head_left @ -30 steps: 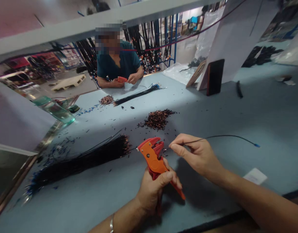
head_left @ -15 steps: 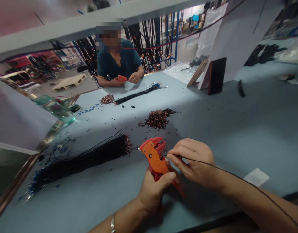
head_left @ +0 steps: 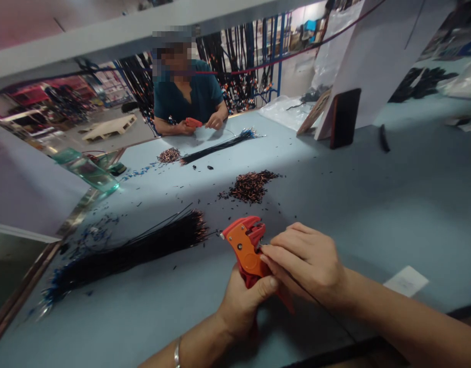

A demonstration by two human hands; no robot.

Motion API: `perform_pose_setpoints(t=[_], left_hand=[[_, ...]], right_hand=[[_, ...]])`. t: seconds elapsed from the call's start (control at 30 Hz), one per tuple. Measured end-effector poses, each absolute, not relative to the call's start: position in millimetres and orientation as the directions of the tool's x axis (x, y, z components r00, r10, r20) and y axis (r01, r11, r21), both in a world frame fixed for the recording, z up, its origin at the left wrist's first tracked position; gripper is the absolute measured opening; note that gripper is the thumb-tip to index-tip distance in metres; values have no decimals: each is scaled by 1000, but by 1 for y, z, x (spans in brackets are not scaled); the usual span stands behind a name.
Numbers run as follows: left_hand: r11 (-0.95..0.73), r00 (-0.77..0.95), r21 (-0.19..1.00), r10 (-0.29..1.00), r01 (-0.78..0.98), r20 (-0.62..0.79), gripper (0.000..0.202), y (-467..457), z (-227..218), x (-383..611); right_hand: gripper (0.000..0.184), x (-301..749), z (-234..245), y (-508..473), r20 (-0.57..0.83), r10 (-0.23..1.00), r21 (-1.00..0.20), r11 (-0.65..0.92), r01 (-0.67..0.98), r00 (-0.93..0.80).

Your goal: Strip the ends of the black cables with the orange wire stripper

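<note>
My left hand [head_left: 246, 299] is wrapped round the handles of an orange and red wire stripper [head_left: 247, 250], its head tilted up over the table. Close against the tool's jaws, my right hand [head_left: 308, 260] pinches a thin black wire [head_left: 327, 304], which trails down toward the table's front edge. The wire's tip is hidden by the fingers and the jaws. To the left lies a thick bundle of black wires [head_left: 135, 255], with bare copper at the near right end and blue ends at the far left. Behind the tool is a pile of copper and black wire scraps [head_left: 252, 187].
Across the table [head_left: 392, 204] a person [head_left: 189, 97] holds a red tool near another wire bundle [head_left: 220, 145] and scrap pile [head_left: 169, 155]. A phone [head_left: 345, 118] leans on a white post. A green bottle [head_left: 87, 171] lies left; a white paper [head_left: 406, 281] lies right.
My right hand has turned and moved slightly down against the stripper, and the wire's trailing part now hangs lower, under the wrist. My left hand keeps its grip on the tool.
</note>
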State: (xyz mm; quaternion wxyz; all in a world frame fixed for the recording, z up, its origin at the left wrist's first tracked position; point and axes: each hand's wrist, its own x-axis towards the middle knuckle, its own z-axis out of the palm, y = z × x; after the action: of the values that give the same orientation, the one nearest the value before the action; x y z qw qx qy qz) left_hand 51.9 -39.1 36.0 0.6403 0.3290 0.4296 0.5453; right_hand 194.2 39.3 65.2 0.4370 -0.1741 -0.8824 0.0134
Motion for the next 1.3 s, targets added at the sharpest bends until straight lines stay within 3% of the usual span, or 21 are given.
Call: perform_pose_setpoints(t=[0.37, 0.6, 1.07, 1.2, 1.3], left_hand=[[196, -36, 886, 972, -421, -232, 39, -38, 41, 53], [193, 3, 883, 977, -428, -212, 29, -39, 38, 53], [208, 2, 889, 974, -407, -227, 31, -38, 43, 54], [226, 6, 892, 970, -390, -244, 29, -37, 45, 54], [213, -35, 898, 969, -386, -244, 30, -37, 45, 54]], right_hand=[[18, 199, 74, 46, 709, 253, -141, 965, 219, -659], [19, 199, 68, 48, 745, 212, -78, 970, 232, -632], [20, 198, 71, 45, 764, 167, -26, 973, 229, -623], [20, 198, 70, 46, 765, 186, -77, 977, 199, -616], [17, 197, 67, 46, 761, 250, -198, 968, 152, -599]])
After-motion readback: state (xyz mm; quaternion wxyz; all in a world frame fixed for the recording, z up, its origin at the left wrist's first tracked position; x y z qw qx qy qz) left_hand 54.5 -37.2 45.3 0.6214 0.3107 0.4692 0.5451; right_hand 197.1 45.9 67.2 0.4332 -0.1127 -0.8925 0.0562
